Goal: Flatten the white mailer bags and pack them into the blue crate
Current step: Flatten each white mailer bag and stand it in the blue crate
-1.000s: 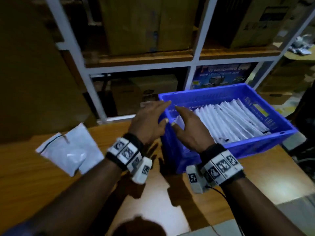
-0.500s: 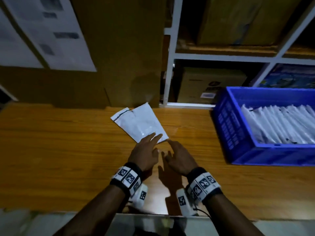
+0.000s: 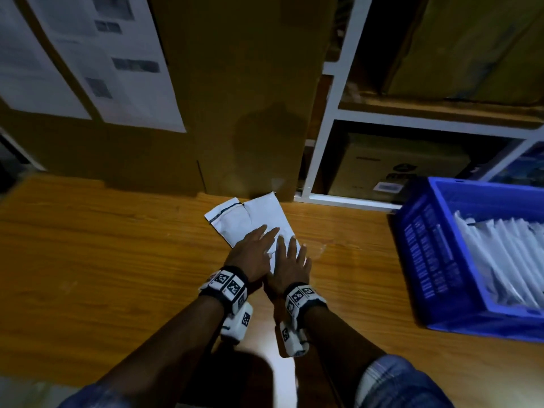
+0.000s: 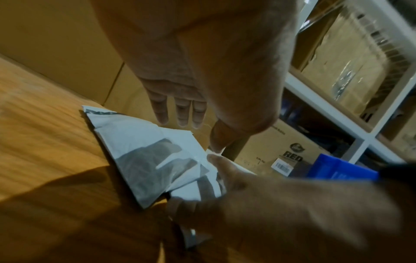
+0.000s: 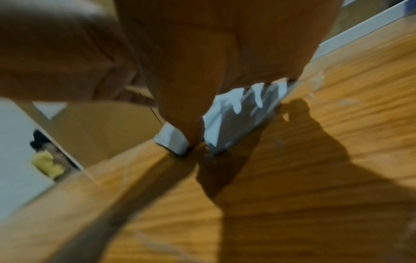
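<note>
Mailer bag (image 3: 253,219) under flat fingers (image 3: 266,234)

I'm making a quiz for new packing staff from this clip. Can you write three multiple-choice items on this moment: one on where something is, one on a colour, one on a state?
1. Where do the loose mailer bags lie?
A. on the wooden table
B. in the crate
C. on a shelf

2. What colour is the crate?
A. green
B. blue
C. grey

3. How are the left hand and right hand?
A. clenched in fists
B. lifting a bag clear
C. flat, fingers straight, on the bags

Answers: 1 A, they lie on the table left of the crate; 2 B, its walls are blue; 3 C, both hands lie spread on the white plastic.
</note>
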`<state>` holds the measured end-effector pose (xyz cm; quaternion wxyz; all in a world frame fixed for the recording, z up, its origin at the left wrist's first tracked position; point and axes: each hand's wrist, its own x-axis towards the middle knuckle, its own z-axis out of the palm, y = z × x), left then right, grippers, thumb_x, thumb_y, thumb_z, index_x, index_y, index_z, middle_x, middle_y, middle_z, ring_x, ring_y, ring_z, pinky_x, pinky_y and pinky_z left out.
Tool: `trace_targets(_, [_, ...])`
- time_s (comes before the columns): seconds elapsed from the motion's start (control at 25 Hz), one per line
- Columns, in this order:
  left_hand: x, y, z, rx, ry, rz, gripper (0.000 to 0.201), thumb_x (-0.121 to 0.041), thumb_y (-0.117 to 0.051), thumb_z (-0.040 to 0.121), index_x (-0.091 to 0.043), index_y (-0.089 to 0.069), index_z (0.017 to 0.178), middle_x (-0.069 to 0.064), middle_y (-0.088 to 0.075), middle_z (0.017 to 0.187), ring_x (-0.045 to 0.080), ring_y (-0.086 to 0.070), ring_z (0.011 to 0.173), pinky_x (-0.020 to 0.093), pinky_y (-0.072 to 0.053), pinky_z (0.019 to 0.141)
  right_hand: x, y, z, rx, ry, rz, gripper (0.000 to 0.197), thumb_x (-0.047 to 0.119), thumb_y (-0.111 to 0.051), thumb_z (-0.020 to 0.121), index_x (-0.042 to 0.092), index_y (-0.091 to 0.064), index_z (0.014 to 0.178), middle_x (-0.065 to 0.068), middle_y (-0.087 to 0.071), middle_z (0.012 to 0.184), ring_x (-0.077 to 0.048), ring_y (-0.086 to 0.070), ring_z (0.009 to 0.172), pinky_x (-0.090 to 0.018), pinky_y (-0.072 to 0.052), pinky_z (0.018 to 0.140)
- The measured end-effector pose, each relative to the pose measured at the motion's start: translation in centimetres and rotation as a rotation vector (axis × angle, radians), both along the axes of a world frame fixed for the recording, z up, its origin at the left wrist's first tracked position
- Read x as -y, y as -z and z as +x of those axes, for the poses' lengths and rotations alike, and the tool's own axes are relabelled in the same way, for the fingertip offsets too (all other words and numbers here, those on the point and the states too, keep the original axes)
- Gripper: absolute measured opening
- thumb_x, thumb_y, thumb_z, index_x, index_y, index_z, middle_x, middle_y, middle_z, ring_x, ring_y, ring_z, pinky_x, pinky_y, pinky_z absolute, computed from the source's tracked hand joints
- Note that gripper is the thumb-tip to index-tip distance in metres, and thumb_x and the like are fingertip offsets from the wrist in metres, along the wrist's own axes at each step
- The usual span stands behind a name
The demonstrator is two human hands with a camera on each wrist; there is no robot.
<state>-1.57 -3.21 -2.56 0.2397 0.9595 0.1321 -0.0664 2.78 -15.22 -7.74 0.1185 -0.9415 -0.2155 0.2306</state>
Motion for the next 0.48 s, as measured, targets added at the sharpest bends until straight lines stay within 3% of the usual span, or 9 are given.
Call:
trace_targets(0.2, [0.2,0.9,2.1,0.008,0.024,0.036,0.072,-0.021,-0.055,0.099,-0.037,-0.017,0.158,-0.004,-0.013,0.166,0.02,-0.022,0.15,0.039,-0.028,0.119,2.2,0.6,1.7,0.033,-0.061,0.003,0.08,0.047,-0.039,0.099,0.035,0.019,0.152,-0.004,0.018,0.163,-0.038,0.003,0.149,-0.057,-0.008,0.117])
trace_targets(0.36, [1.0,1.7,3.8,-0.063,0.082,0.073,0.078,-0.016,-0.056,0.094,-0.037,-0.016,0.158,-0.002,-0.01,0.167,0.021,-0.019,0.151,0.042,-0.031,0.117,5.9,-0.6,3.5,0.042,-0.061,-0.02,0.082,0.035,-0.045,0.096,0.038,0.015,0.153,-0.003,0.015,0.163,-0.042,-0.004,0.147,-0.06,-0.012,0.114])
trace_targets(0.48, [2.3,2.0,5.1,-0.046,0.155,0.188,0.081,-0.016,-0.058,0.094,-0.034,-0.013,0.158,0.0,-0.006,0.168,0.025,-0.012,0.153,0.043,-0.027,0.12,9.2,-1.3,4.9,0.065,-0.047,0.0,0.076,0.033,-0.043,0.096,0.041,0.007,0.154,-0.002,0.01,0.164,-0.043,-0.012,0.144,-0.06,-0.016,0.113])
